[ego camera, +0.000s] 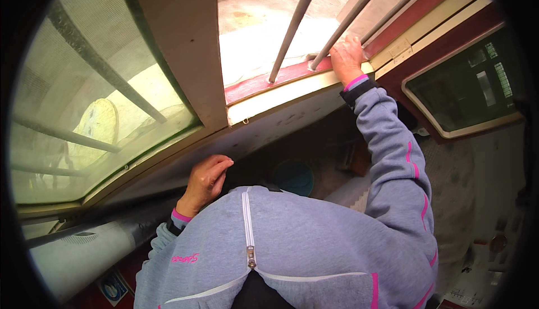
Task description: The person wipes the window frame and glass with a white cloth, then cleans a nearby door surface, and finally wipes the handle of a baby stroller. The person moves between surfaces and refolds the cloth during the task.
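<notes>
My right hand [348,57] reaches to the lower right corner of an opened window, on the red-painted sill [290,74] between two metal bars. Its fingertips point outward and are partly hidden, so whether they grip anything cannot be made out. The nearest bar [337,31] rises just left of the hand. In front of my jacket, below the sill, my left hand [207,179] hangs in the air with fingers curled together. Nothing shows in it. A closed glass pane [105,69] with bars behind it lies to the left, past a wooden window post [177,43].
An opened casement with dark glass [463,85] swings inward at the right, on a hinge [400,52]. A small hook [246,120] hangs under the frame. Low down are a round blue-green container [293,177] and, at left, a large pale roll [92,250].
</notes>
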A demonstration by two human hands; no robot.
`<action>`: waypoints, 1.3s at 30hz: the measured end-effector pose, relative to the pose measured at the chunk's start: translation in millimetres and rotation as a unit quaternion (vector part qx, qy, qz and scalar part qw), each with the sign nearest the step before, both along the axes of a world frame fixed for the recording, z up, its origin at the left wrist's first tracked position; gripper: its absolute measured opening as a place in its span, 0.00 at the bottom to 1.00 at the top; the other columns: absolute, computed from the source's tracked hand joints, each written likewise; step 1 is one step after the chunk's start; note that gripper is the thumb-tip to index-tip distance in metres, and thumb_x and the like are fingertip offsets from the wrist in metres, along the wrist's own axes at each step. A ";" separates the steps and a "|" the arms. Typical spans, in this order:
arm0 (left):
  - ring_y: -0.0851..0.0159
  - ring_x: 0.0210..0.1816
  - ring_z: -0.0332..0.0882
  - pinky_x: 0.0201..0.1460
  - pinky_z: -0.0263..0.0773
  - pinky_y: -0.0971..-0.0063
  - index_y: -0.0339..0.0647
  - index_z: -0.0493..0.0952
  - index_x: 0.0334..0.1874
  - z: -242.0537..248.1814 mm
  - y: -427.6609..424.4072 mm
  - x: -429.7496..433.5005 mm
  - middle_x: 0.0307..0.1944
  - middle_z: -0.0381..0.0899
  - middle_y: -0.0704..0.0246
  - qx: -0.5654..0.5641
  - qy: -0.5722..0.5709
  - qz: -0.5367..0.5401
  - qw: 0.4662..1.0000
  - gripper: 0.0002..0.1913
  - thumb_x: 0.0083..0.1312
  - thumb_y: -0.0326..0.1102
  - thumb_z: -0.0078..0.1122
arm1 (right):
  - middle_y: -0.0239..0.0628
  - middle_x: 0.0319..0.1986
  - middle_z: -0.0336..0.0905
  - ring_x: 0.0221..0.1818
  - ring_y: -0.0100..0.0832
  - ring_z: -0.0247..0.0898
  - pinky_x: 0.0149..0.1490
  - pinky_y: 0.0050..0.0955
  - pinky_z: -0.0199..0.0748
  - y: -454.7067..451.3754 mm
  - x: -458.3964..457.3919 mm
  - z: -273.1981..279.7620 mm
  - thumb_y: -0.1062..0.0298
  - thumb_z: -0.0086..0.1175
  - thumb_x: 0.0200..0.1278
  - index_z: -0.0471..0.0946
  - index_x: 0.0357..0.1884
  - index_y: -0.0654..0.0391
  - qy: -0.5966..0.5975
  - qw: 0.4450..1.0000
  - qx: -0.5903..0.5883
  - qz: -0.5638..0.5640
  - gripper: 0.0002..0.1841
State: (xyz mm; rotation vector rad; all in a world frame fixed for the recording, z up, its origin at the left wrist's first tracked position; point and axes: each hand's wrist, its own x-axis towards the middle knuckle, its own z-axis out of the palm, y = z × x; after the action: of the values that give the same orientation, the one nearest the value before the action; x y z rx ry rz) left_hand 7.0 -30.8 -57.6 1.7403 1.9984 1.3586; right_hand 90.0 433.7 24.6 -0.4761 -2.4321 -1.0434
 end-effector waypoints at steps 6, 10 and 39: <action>0.51 0.42 0.83 0.42 0.79 0.65 0.36 0.79 0.46 -3.5 -13.8 -1.0 0.44 0.82 0.58 0.000 -0.003 0.027 1.000 0.17 0.54 0.15 0.60 | 0.36 0.21 0.84 0.29 0.36 0.82 0.33 0.39 0.69 6.7 -25.9 0.1 0.62 0.56 0.56 0.86 0.21 0.42 -0.029 0.989 -0.076 -0.121 0.10; 0.50 0.43 0.82 0.43 0.79 0.64 0.35 0.79 0.46 -5.3 -17.3 -1.3 0.44 0.82 0.58 0.001 -0.024 0.030 0.999 0.16 0.55 0.15 0.60 | 0.40 0.18 0.79 0.27 0.43 0.79 0.35 0.44 0.70 4.6 -12.2 -11.3 0.66 0.55 0.52 0.81 0.19 0.50 0.082 0.995 -0.029 0.048 0.08; 0.52 0.42 0.82 0.42 0.78 0.66 0.36 0.78 0.45 1.7 2.9 -2.3 0.43 0.81 0.60 -0.011 0.004 -0.029 1.000 0.15 0.56 0.15 0.60 | 0.31 0.39 0.82 0.42 0.22 0.78 0.48 0.20 0.75 -43.6 69.1 -8.4 0.73 0.56 0.72 0.78 0.48 0.62 0.366 0.665 -0.611 0.226 0.07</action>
State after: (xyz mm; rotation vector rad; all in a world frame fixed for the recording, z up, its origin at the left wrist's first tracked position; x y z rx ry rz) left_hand 4.8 -27.9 -55.9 1.7816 1.9435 1.3104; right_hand 159.1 390.1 16.2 -0.4708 -1.9125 0.9894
